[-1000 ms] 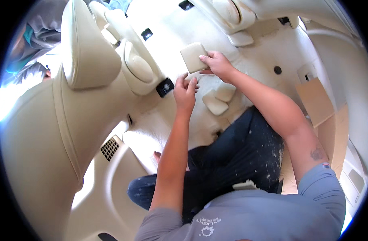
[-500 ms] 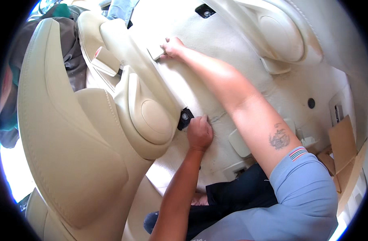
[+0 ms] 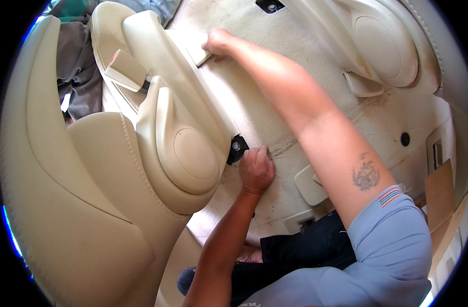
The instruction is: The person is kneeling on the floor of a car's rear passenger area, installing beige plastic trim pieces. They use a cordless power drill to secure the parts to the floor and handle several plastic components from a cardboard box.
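Observation:
Stretched far forward, my right hand (image 3: 218, 42) is closed on the edge of a small cream plastic cover (image 3: 196, 50), beside the base of the beige car seat (image 3: 80, 184). My left hand (image 3: 257, 169) is closed and pressed down on the cream carpet (image 3: 275, 117). Its knuckles sit right beside a black bracket with a bolt (image 3: 237, 147) at the foot of the seat. What its curled fingers hold, if anything, is hidden.
A seat-belt buckle (image 3: 125, 70) stands up from the seat on the left. Another beige seat (image 3: 382, 46) is at the upper right, with a black bracket (image 3: 270, 5) near it. A cream cover (image 3: 309, 185) lies by my right arm. An open cardboard box (image 3: 438, 194) is at right.
My right hand has moved a little farther forward with the cream cover, which is turned and shows more of its face. My left hand stays by the bracket. The view has shifted slightly.

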The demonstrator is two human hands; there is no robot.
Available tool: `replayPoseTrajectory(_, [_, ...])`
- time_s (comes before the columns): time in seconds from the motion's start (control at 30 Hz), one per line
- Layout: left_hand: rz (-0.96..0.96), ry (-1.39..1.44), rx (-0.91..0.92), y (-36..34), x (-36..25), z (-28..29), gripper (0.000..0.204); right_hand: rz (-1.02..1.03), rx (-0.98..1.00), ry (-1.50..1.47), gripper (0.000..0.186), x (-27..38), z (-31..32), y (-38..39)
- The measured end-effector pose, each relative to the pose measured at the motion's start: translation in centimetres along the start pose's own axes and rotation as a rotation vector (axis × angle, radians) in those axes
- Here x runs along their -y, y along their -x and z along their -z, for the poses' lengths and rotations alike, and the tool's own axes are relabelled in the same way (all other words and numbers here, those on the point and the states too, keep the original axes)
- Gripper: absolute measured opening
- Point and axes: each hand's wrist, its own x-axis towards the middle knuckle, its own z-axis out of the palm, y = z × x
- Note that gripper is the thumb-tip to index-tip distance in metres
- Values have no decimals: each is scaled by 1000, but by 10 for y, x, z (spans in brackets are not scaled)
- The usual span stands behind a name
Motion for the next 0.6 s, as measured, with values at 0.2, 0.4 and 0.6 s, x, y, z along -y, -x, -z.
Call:
replayPoseTrajectory(0.2, [-62, 18, -18, -12, -8, -2, 32, 6, -22, -300, 34, -21, 17, -11])
replayPoseTrajectory(0.4, [-75, 36, -39, -6, -3, -1, 34, -183, 99, -844, 33, -20, 27, -16])
replayPoseTrajectory(0.6, [-2, 15, -21, 6, 4, 5, 38, -232, 154, -886, 32, -15, 2, -29])
